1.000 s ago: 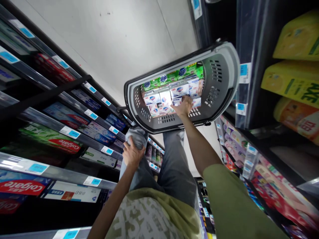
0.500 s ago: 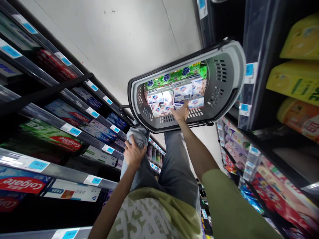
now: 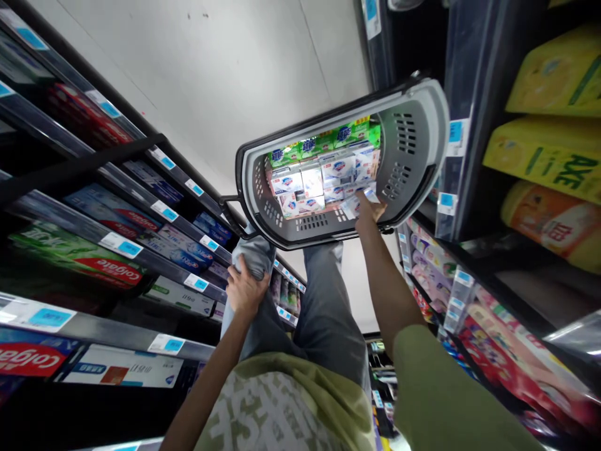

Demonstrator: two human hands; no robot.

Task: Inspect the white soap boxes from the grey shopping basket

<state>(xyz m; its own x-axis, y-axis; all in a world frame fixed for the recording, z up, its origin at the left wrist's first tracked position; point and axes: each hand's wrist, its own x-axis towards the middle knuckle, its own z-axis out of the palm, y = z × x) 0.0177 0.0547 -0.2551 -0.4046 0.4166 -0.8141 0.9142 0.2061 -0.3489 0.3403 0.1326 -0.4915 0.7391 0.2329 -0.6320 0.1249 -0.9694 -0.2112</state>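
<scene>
Inside the grey shopping basket [image 3: 310,237], my right hand [image 3: 369,212] grips a white soap box [image 3: 351,205], tilted, at the near right of the stacked goods. More white soap boxes [image 3: 338,166] with blue and red logos stand packed to its left and behind it. Green packs [image 3: 323,139] with dark blue lettering line the basket's far side. My left hand [image 3: 246,287] lies over my bent knee [image 3: 256,257], fingers spread, holding nothing. The fingertips of my right hand are partly hidden by the box.
Shelves with toothpaste boxes [image 3: 75,254] rise close on the left. On the right are shelves with yellow bottles [image 3: 544,150] and colourful packs [image 3: 511,369]. A black basket handle [image 3: 231,216] sticks out on the left. Pale floor [image 3: 225,69] lies beyond the basket.
My right hand has moved right within the basket, and the soap box in it has come away from the stack's front and tilted. My left hand stays on the knee.
</scene>
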